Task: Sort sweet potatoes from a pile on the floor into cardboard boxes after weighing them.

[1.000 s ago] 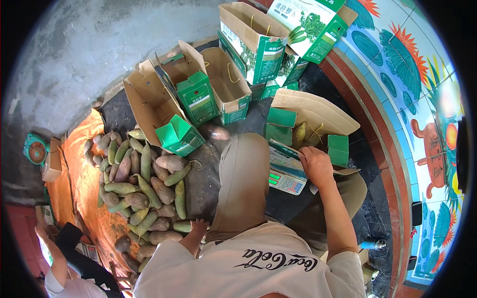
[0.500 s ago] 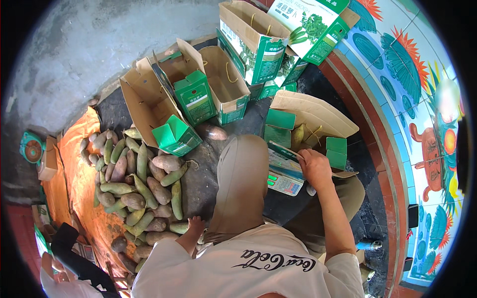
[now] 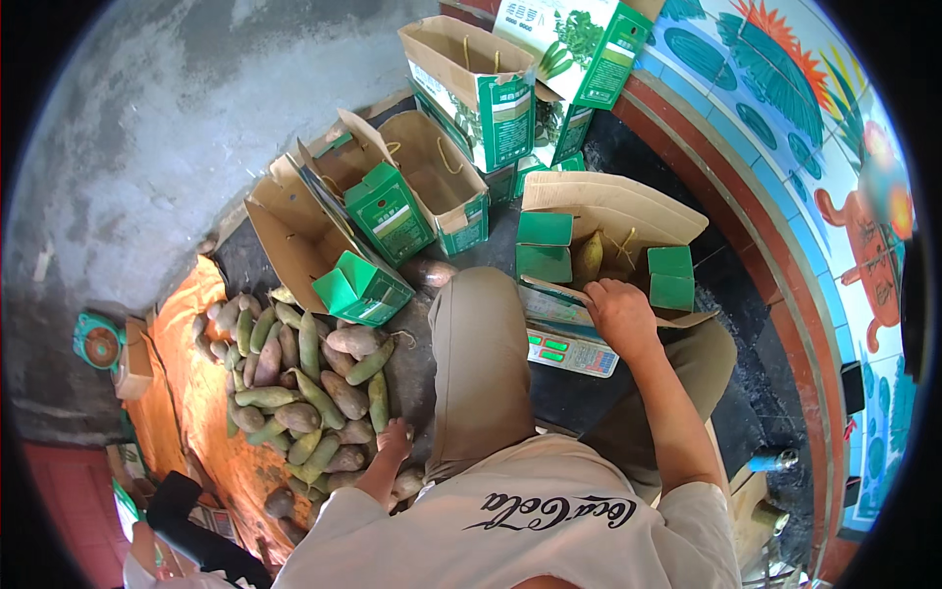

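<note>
Right of centre in the frame, our right hand (image 3: pixel 620 309) is clamped on the front flap (image 3: pixel 554 306) of the open box (image 3: pixel 608 203), just above the scale (image 3: pixel 579 355); one radish (image 3: pixel 589 257) lies inside. Below left of centre, our left hand (image 3: pixel 395 439) is beside the radishes (image 3: pixel 319 396); we cannot tell its grip. The cardboard is probably light and bendable, best held by its walls; radishes look firm, fairly heavy, best held mid-body.

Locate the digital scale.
Head view, right of centre: the scale shows between the legs, just below the open box touched by the right hand.
</note>
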Demonstrator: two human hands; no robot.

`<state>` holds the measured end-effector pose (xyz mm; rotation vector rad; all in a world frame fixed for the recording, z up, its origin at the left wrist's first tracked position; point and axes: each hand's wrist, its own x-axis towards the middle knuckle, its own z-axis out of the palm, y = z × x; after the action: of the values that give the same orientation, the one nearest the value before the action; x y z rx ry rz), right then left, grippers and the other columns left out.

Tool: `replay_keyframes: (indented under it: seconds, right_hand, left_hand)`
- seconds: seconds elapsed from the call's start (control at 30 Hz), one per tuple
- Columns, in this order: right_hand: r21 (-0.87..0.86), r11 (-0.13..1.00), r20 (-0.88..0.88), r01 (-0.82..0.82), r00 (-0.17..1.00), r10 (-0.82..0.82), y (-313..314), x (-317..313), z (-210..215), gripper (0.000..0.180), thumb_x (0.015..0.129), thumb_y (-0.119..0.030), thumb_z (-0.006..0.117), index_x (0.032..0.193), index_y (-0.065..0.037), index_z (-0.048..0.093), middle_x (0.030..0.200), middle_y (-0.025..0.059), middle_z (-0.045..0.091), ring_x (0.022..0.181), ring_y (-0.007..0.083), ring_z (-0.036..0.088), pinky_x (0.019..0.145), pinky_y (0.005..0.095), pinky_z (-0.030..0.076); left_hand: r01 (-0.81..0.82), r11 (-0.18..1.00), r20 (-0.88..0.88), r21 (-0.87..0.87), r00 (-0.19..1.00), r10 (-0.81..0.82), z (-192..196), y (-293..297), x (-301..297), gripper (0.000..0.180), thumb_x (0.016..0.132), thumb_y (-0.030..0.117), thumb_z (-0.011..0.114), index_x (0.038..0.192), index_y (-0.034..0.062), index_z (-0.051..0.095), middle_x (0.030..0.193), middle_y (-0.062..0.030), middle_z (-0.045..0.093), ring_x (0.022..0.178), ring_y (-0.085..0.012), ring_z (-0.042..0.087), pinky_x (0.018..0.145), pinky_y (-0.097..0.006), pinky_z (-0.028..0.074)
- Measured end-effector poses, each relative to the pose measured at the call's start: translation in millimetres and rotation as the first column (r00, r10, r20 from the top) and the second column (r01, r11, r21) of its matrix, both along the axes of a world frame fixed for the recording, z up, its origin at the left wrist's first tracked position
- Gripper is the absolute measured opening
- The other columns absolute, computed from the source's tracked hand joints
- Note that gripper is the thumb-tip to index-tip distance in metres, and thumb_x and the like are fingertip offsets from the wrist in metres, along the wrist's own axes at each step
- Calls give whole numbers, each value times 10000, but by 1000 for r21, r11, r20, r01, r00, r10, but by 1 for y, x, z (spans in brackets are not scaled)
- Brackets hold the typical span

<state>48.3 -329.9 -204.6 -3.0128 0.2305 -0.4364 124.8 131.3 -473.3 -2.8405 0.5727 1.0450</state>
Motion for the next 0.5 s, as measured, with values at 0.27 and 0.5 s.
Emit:
replay_keyframes:
  seconds: [0.27,0.5]
  right_hand:
    - [-131,991,36,-27,999,32,0,-3,-5,48,726,-108,575,733,-91,531,693,57,555,688,208,590,617,328,461]
    - [-105,994,58,-16,998,22,1,-8,-10,56,714,-90,564,769,-86,558,713,53,573,704,204,594,637,321,463]
  left_hand:
    - [-281,864,135,-417,921,365,53,-34,35,676,654,203,776,1212,68,419,1166,-181,512,1085,-373,503,901,-418,433]
    - [65,591,424,-804,759,494,184,-107,74,576,647,88,762,1138,-2,475,1090,-193,521,1032,-392,495,900,-422,404]
